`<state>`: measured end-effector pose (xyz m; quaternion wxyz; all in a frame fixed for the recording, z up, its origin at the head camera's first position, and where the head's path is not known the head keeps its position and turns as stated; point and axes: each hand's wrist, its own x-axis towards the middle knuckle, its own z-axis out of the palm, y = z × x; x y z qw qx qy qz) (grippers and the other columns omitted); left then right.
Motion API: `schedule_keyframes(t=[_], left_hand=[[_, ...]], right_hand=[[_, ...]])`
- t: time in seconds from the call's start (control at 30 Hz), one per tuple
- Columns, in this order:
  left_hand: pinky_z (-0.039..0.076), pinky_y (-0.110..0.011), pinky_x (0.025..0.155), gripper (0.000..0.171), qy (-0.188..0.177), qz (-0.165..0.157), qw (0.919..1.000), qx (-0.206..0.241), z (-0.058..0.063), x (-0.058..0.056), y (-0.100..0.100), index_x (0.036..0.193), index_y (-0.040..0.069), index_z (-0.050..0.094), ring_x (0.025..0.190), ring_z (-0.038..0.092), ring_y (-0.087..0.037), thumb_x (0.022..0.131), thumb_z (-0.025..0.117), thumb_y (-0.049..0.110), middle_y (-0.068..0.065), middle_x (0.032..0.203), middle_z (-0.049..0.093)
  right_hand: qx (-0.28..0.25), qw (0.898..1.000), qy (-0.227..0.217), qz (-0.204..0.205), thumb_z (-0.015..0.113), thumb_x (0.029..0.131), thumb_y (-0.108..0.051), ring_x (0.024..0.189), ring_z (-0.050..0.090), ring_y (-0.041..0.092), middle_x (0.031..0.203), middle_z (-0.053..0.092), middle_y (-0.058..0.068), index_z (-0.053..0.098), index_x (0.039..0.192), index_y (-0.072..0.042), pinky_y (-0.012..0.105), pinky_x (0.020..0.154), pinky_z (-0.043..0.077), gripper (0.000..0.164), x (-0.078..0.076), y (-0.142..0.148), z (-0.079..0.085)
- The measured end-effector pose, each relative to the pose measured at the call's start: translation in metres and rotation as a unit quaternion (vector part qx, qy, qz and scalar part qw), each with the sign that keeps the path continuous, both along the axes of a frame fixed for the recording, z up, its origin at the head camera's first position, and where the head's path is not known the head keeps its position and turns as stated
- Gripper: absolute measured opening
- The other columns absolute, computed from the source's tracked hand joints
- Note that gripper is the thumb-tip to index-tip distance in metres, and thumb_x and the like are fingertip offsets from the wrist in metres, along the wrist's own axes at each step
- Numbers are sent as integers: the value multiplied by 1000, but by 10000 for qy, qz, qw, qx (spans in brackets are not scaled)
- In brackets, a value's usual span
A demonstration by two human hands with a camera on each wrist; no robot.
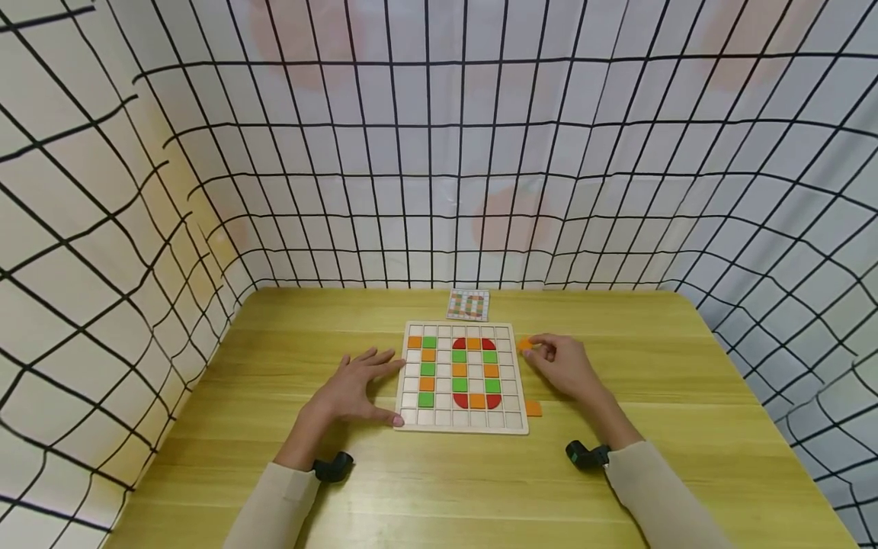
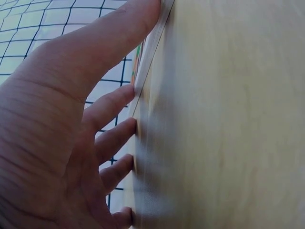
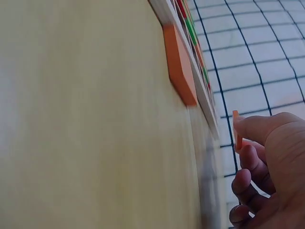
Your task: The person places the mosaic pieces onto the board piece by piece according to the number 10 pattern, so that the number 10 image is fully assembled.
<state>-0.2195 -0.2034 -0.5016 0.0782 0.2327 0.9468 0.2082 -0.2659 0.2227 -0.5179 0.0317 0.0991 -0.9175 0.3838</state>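
Note:
A square white grid board (image 1: 466, 431) lies on the table, set with orange, green and red tiles: a "1" shape on the left, a rounded "0" on the right. With fingers spread, my left hand (image 1: 357, 387) rests along its left side, the thumb at the near corner and a fingertip at the edge. Beyond the board's right edge, my right hand (image 1: 564, 364) pinches an orange square tile (image 3: 237, 129) between thumb and fingers. A loose orange tile (image 1: 533, 409) lies against the board's right side, close to the near corner.
A small pattern card (image 1: 469, 305) with a similar coloured grid lies behind the board. Black wire mesh (image 1: 439, 175) with white sheeting behind it encloses the far side and both sides of the wooden table (image 1: 439, 488). Dark cameras (image 1: 586, 455) are strapped at both wrists.

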Motion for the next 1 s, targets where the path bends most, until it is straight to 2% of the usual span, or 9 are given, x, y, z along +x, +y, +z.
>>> schedule_keyframes(t=[0.1, 0.37, 0.7, 1.0], left_hand=[[9, -75, 121, 108, -18, -15, 10000, 5, 0, 0, 0, 156, 31, 47, 157, 24, -41, 65, 82, 77, -6, 167, 36], [8, -75, 122, 108, -54, -32, 10000, -17, 1, 1, 0, 157, 32, 46, 158, 23, -40, 65, 82, 77, -5, 168, 35], [8, -75, 122, 105, -37, -51, 10000, 5, 2, -1, 1, 156, 32, 46, 158, 22, -41, 67, 81, 76, -6, 168, 34], [9, -76, 121, 104, -11, -57, 10000, -38, 4, 1, 1, 156, 31, 47, 157, 24, -41, 68, 81, 75, -6, 168, 35]], right_hand=[[-12, 9999, 49, 125, 72, 98, -27, 66, 50, 15, 76, 61, 2, 74, 120, -4, 24, 59, 42, 32, 6, -9, 2], [-295, 9984, -167, 450, 74, 97, -23, 64, 48, 14, 74, 57, 0, 74, 120, -7, 22, 58, 39, 29, 23, -37, 7], [-397, 9944, -269, 942, 75, 97, -24, 59, 41, 9, 69, 52, -3, 75, 117, -7, 21, 57, 35, 26, 32, -80, 7], [-414, 9894, -103, 1389, 77, 95, -22, 57, 41, 5, 67, 54, -7, 76, 114, -12, 21, 57, 40, 22, 42, -119, 7]])
